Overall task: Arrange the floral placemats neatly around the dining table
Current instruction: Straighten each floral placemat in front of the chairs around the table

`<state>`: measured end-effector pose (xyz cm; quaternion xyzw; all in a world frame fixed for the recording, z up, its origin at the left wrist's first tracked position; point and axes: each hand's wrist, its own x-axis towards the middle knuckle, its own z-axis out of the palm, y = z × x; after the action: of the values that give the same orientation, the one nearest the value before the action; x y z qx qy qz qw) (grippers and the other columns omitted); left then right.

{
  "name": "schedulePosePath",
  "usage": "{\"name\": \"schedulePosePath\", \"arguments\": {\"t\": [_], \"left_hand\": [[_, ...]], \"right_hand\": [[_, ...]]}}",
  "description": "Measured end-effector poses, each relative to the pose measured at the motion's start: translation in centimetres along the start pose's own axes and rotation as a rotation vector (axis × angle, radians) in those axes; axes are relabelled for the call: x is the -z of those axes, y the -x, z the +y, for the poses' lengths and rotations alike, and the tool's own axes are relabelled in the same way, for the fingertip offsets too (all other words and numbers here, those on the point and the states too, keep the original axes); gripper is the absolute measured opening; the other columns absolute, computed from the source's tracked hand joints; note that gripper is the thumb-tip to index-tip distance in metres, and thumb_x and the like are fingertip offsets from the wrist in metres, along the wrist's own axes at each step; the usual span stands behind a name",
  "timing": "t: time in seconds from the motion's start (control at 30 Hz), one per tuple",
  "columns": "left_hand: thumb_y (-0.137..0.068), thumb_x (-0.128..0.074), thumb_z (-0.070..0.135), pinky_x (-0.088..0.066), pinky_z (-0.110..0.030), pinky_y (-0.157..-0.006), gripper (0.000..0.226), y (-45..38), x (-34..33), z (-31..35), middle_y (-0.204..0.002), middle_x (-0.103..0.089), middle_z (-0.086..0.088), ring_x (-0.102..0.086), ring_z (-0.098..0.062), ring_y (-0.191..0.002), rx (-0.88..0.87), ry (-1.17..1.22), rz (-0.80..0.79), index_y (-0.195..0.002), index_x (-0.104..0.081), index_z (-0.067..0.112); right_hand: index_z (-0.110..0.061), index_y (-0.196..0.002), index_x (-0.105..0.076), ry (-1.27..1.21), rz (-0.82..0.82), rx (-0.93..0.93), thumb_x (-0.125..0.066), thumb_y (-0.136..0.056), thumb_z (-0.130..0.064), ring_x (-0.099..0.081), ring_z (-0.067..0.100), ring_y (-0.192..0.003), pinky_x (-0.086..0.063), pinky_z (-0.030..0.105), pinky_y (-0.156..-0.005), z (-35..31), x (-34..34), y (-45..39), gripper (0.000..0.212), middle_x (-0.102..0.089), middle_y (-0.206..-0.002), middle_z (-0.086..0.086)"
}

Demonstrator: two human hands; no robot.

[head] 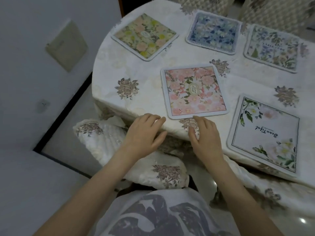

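Observation:
Several floral placemats lie flat on the dining table's white cloth [139,77]. A pink rose placemat [194,91] sits nearest me. A green and yellow placemat [144,36] lies at the far left, a blue one [213,32] behind it, a pale blue-green one [272,47] at the far right. A white placemat with script lettering [264,135] lies at the near right edge. My left hand [144,133] rests open at the table edge, just left of the pink mat. My right hand [206,135] is open, its fingertips touching the pink mat's near edge.
A cushioned chair seat in matching floral fabric [136,160] stands below the table edge in front of me. A grey wall with a pale panel [66,46] is close on the left. Chair backs [209,5] stand at the table's far side.

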<state>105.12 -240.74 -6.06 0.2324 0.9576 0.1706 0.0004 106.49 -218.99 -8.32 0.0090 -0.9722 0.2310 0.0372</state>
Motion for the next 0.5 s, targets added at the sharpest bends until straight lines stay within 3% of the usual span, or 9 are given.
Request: {"name": "schedulePosePath", "arguments": {"t": [0.2,0.5], "left_hand": [[-0.091,-0.049,0.032,-0.048,-0.043,-0.087,0.040,0.2,2.2,-5.7,-0.113,-0.066,-0.011,-0.058,-0.031,-0.104,-0.070,-0.015,-0.041,-0.120,-0.059,0.007],[-0.092,-0.037,0.040,-0.047,-0.040,-0.083,0.046,-3.8,-0.5,-4.9,-0.115,-0.063,-0.006,-0.056,-0.026,-0.103,-0.105,0.037,-0.079,-0.123,-0.056,0.012]], "right_hand": [[-0.008,-0.128,-0.052,0.057,0.063,-0.053,-0.047,-0.094,-0.028,-0.051,0.029,-0.115,-0.043,0.040,-0.099,-3.7,-1.0,0.8,0.040,-0.060,-0.124,0.011],[-0.008,-0.127,-0.053,0.034,0.072,-0.183,-0.048,-0.093,-0.026,-0.053,0.029,-0.112,-0.045,0.041,-0.095,-3.8,-3.2,-0.4,0.038,-0.061,-0.121,0.012]]}}
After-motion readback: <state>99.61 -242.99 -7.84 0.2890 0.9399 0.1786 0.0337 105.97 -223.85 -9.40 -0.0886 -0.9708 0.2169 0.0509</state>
